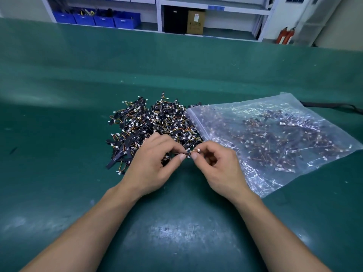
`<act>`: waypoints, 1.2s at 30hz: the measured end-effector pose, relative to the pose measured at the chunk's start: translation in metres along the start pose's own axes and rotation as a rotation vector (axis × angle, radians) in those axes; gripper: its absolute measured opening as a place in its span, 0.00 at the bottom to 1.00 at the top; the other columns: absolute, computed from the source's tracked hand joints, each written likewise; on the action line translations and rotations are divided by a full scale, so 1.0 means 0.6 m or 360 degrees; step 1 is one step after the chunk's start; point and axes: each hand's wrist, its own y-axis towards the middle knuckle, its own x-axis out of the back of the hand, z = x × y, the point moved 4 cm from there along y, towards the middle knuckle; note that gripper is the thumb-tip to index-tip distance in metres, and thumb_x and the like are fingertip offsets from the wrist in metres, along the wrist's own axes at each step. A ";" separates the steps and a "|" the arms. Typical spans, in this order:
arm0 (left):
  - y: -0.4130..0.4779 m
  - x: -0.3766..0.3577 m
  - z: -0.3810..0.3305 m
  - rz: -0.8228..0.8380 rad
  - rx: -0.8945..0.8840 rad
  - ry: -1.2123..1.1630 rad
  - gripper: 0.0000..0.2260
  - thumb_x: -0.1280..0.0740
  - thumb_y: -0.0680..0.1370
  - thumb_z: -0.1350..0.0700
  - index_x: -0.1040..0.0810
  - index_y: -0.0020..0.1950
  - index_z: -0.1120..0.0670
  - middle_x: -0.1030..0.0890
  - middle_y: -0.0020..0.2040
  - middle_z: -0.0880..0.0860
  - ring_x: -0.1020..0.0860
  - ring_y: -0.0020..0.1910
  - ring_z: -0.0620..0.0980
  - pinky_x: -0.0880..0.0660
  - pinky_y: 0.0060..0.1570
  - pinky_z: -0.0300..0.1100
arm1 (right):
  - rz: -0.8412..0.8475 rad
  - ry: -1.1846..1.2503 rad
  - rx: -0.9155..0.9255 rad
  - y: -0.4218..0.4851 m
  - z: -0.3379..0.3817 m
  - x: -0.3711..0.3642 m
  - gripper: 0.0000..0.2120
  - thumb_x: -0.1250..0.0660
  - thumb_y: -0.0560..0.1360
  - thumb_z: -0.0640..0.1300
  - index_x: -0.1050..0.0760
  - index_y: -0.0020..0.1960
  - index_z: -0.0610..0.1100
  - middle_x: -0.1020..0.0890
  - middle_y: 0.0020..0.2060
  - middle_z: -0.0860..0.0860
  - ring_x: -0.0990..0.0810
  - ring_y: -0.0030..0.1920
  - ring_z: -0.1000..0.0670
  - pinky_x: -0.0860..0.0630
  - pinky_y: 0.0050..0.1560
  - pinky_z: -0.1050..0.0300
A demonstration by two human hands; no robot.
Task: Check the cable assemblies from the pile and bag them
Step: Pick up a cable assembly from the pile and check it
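Just in front of the pile [157, 124], pinching one cable assembly [189, 153] with left hand [153, 165] and right hand [220, 167], lots already in the clear bag [255, 181], lots more left to check.

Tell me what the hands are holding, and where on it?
One cable assembly: left hand pinches its dark end, right hand pinches the white connector end.

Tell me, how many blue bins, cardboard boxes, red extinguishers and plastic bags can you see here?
Blue bins: 4
Cardboard boxes: 1
Red extinguishers: 2
Plastic bags: 1
Total: 8
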 end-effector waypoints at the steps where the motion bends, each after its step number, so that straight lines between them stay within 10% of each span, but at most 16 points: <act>1: 0.000 0.000 -0.001 -0.0018 -0.0001 -0.0042 0.03 0.30 0.78 0.56 0.17 0.47 0.55 0.19 0.44 0.47 0.26 0.44 0.48 0.29 0.49 0.43 | -0.0012 0.0021 0.0002 0.000 0.004 0.000 0.06 0.30 0.75 0.45 0.23 0.41 0.55 0.25 0.29 0.60 0.30 0.29 0.57 0.34 0.34 0.67; 36: -0.010 -0.013 -0.013 -0.0080 -0.0005 -0.0316 0.07 0.30 0.77 0.53 0.17 0.43 0.54 0.19 0.41 0.46 0.23 0.42 0.51 0.27 0.44 0.45 | -0.0025 -0.0036 0.0219 -0.022 0.012 0.034 0.05 0.27 0.74 0.43 0.15 0.42 0.43 0.20 0.32 0.56 0.26 0.31 0.55 0.31 0.36 0.65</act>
